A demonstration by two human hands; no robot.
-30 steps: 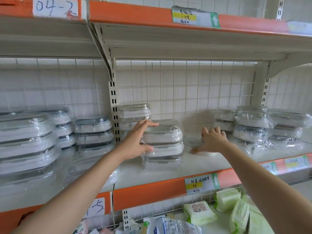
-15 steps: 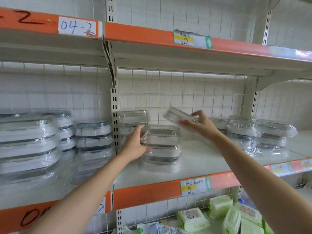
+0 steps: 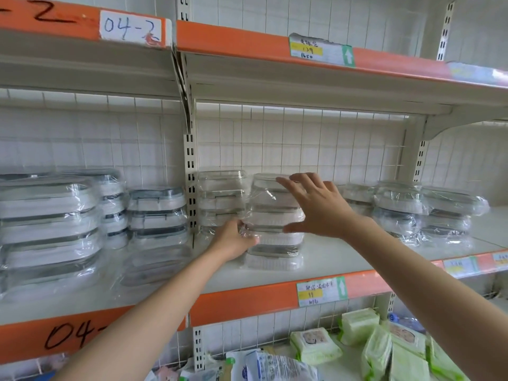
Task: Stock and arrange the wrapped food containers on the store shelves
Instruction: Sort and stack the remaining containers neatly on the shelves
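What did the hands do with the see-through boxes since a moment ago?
The right hand picked a wrapped container off the shelf, carried it left and set it on top of the middle stack; its fingers are now spread open at the top. The stack grew taller. The left hand stayed gripping the stack's side. The other stacks did not move.

White shelf board (image 3: 343,259) with orange front edge, carrying wrapped containers in stacks. At far left, tall stack of large containers (image 3: 46,224); beside it two smaller stacks (image 3: 156,213), then a flat container (image 3: 156,266) lying near the front. Right of the upright post (image 3: 190,188), a stack at the back (image 3: 221,196) and a taller stack (image 3: 275,243) just before it. At right end, a group of round containers (image 3: 423,213). Price label (image 3: 321,291) on the edge.
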